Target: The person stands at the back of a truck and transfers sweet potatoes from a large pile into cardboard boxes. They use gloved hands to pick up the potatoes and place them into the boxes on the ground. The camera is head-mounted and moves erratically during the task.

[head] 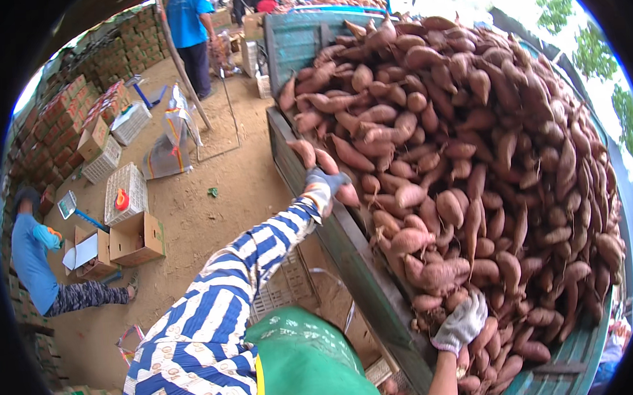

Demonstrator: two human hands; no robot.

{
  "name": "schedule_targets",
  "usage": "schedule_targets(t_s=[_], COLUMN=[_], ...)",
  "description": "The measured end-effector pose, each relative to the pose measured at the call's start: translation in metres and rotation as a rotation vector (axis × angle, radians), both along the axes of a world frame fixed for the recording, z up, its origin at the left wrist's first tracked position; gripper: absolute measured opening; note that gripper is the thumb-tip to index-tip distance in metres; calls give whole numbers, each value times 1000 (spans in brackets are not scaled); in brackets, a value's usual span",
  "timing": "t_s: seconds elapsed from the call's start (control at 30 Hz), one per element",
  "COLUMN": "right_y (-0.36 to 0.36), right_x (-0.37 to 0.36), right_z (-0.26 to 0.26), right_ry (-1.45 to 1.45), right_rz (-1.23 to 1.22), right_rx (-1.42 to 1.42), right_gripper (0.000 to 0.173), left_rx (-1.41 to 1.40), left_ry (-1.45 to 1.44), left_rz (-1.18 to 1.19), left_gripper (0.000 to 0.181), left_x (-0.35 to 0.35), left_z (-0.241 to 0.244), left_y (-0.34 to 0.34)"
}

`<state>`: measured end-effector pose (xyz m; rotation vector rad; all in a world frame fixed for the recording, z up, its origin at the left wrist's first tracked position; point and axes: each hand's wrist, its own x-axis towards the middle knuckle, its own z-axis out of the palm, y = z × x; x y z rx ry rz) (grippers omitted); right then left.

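Observation:
My left hand (320, 188), in a grey and white work glove, is at the side board of the truck bed. It is closed around a reddish sweet potato (347, 195), and another sweet potato (326, 161) sticks out beyond the fingers. Lower down, my right hand (462, 322) wears a pale knitted glove and rests against the near slope of the sweet potato pile (442, 165). Its fingers are partly hidden, so whether they grip one is unclear. A striped sleeve covers my left arm, and a green apron (307, 351) my front.
The truck's side board (373, 285) runs between me and the pile. Plastic crates (283, 286) stand below it. On the left, a person in blue (38, 257) bends by open cartons (137, 239). Another person (190, 39) stands beyond a leaning pole (181, 65). Stacked cartons (54, 129) line the far side.

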<state>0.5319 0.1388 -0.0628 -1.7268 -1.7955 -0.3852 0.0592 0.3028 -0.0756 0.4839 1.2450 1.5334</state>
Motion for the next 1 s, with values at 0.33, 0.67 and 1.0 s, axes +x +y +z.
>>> schedule_targets(t_s=[0.33,0.67,1.0], right_y=[1,2,2], right_x=[3,4,-1], right_z=[0,6,8], right_ry=[-18,-14,-36], right_rz=[-36,4,-34], right_rx=[-14,1,-43], right_gripper=[45,40,44], left_rx=[129,232,-520], left_ry=[-101,789,1384], left_rz=[-282,-19,18], left_gripper=[42,66,86], left_x=[8,-60,-144], left_z=[44,99,-74], left_y=[2,82,86])
